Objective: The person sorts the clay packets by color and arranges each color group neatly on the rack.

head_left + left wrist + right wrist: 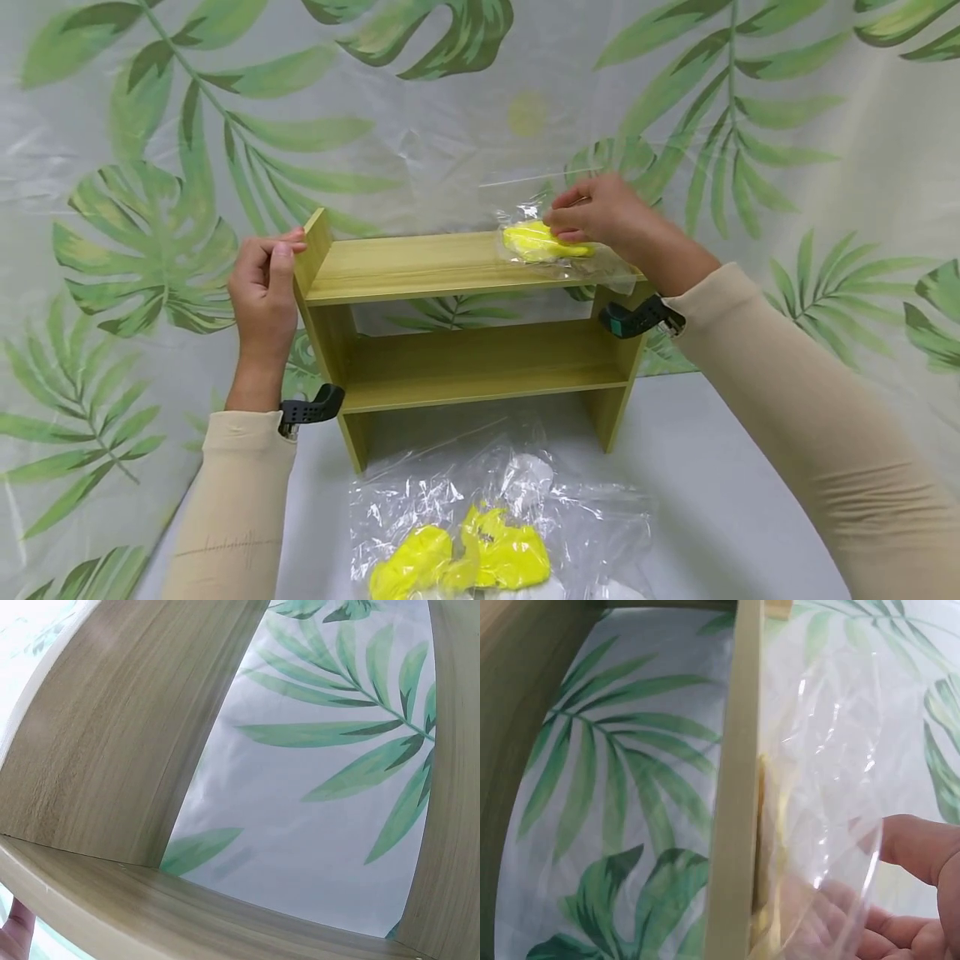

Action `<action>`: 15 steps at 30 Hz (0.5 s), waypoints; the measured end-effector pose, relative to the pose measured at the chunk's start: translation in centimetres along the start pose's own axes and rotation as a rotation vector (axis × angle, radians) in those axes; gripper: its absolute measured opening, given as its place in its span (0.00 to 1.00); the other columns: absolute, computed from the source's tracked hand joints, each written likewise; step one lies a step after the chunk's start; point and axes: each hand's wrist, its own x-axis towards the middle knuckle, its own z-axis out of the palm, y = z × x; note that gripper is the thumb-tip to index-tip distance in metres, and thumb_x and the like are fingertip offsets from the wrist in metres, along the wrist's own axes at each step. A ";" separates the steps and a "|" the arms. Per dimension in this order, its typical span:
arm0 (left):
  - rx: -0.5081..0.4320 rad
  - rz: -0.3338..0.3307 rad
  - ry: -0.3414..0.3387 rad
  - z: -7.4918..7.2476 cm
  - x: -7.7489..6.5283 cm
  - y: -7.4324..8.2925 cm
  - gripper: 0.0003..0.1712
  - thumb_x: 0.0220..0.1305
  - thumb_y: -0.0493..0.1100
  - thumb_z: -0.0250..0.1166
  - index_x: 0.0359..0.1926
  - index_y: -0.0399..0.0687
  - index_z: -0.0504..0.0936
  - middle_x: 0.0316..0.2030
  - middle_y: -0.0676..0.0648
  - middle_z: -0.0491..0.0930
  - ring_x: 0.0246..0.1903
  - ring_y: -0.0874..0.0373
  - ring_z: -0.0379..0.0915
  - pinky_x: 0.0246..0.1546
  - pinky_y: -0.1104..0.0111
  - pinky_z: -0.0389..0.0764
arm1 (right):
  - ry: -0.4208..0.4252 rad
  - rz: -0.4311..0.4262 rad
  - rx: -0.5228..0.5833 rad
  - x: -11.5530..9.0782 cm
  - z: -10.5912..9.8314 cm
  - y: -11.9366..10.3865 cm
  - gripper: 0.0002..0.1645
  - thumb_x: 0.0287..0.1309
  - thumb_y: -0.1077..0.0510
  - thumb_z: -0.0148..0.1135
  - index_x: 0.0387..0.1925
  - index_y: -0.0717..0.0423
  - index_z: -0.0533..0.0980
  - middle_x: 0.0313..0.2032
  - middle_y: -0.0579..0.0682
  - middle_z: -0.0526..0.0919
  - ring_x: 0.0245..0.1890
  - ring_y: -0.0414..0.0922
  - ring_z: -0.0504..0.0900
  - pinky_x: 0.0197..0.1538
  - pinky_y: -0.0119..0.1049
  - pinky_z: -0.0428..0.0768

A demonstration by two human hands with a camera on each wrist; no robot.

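A small wooden shelf [480,362] with two boards stands upright. My left hand [262,279] is at the outer side of its left panel [313,250], with bent fingers whose tips meet the panel's edge; in the left wrist view, only a bit of finger [19,930] shows outside the wood. On the top board, toward the right end, lies a clear plastic bag [832,787] with a bright yellow lump [532,242] inside. My right hand [603,217] pinches this bag from above, its fingertips beside the lump. Through the film in the right wrist view, several fingers show blurred.
More clear bags [600,517] holding yellow lumps [510,554] and white pieces lie on the pale table [705,450] before the shelf. A leaf-patterned sheet [450,125] hangs close behind the shelf. The lower board [480,362] shows bare wood.
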 end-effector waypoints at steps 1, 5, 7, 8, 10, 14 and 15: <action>0.000 -0.001 -0.003 0.0 0.0 0.0 0.17 0.68 0.36 0.51 0.37 0.20 0.76 0.41 0.44 0.79 0.52 0.53 0.77 0.54 0.70 0.75 | -0.006 -0.001 0.002 0.0 0.0 0.1 0.31 0.64 0.56 0.60 0.64 0.68 0.65 0.59 0.60 0.69 0.56 0.53 0.76 0.57 0.39 0.78; 0.000 -0.016 0.000 0.1 0.0 0.0 0.17 0.68 0.37 0.51 0.38 0.20 0.76 0.42 0.40 0.79 0.52 0.51 0.77 0.54 0.69 0.74 | -0.012 0.021 -0.010 -0.1 -0.2 0.6 0.32 0.65 0.55 0.59 0.64 0.67 0.64 0.61 0.60 0.69 0.57 0.52 0.75 0.58 0.38 0.77; -0.003 -0.027 0.010 0.2 0.0 0.0 0.18 0.68 0.37 0.51 0.38 0.20 0.75 0.42 0.39 0.79 0.53 0.51 0.77 0.56 0.68 0.74 | -0.006 0.030 -0.014 -0.2 -0.4 0.7 0.32 0.65 0.54 0.59 0.64 0.66 0.64 0.61 0.60 0.69 0.57 0.52 0.75 0.58 0.37 0.77; -0.006 -0.031 0.015 0.2 0.0 0.1 0.18 0.68 0.37 0.51 0.38 0.20 0.75 0.42 0.39 0.79 0.53 0.50 0.77 0.56 0.67 0.74 | -0.001 0.037 -0.018 -0.2 -0.5 0.7 0.32 0.65 0.54 0.59 0.64 0.66 0.64 0.61 0.60 0.69 0.56 0.52 0.76 0.58 0.36 0.77; -0.010 -0.038 0.024 0.2 0.1 0.1 0.18 0.68 0.37 0.51 0.38 0.19 0.75 0.41 0.38 0.79 0.53 0.51 0.77 0.57 0.66 0.74 | 0.009 0.046 -0.024 -0.2 -0.7 0.9 0.32 0.65 0.53 0.59 0.64 0.66 0.64 0.61 0.59 0.70 0.56 0.52 0.76 0.58 0.36 0.77; 0.005 -0.022 0.008 0.1 0.1 0.0 0.18 0.68 0.37 0.50 0.38 0.19 0.75 0.42 0.35 0.78 0.53 0.50 0.77 0.58 0.66 0.73 | 0.019 0.058 -0.025 -0.2 -1.0 1.2 0.33 0.65 0.53 0.59 0.65 0.66 0.63 0.61 0.60 0.69 0.57 0.52 0.76 0.58 0.36 0.76; 0.006 -0.023 0.008 0.1 0.1 0.0 0.18 0.68 0.37 0.50 0.37 0.19 0.75 0.42 0.35 0.78 0.53 0.51 0.77 0.58 0.66 0.74 | 0.019 0.059 -0.024 -0.2 -1.1 1.3 0.34 0.65 0.53 0.58 0.65 0.66 0.62 0.61 0.60 0.69 0.57 0.52 0.76 0.58 0.36 0.76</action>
